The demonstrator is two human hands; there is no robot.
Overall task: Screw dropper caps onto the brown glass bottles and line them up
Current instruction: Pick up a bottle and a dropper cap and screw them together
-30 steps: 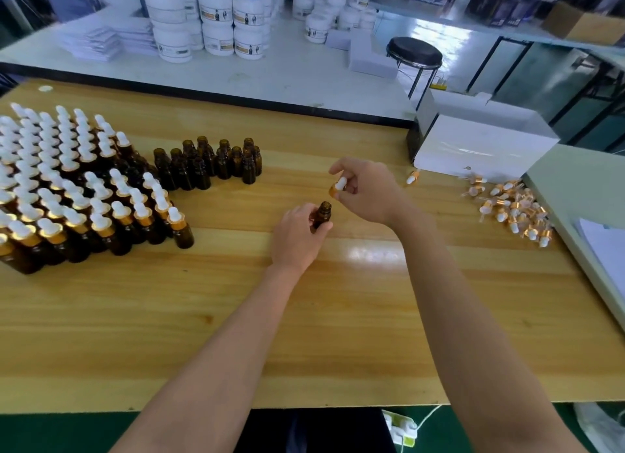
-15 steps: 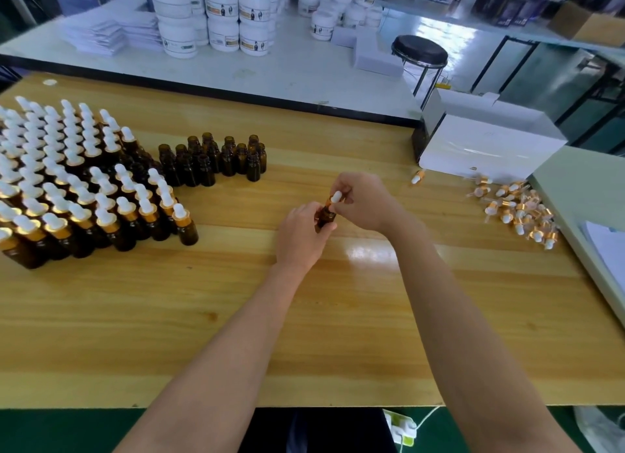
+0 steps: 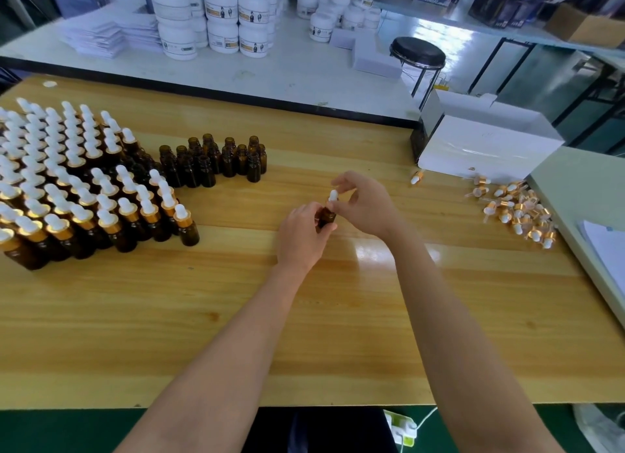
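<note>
Brown bottle nearly upright in left hand, cap uppermost

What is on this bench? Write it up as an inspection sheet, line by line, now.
Surface: wooden table, glossy light wood.
Job's things: capped bottles in rows at left; uncapped bottles clustered beside them; loose dropper caps piled at right, one stray cap apart.
Clutter: white box at far right; papers at the right edge.
Hands: left hand grips a brown bottle; right hand pinches the dropper cap at its neck.
Cables: white plug and cable below the near edge.
Surroundings: white jars on the far table; black stool.
</note>
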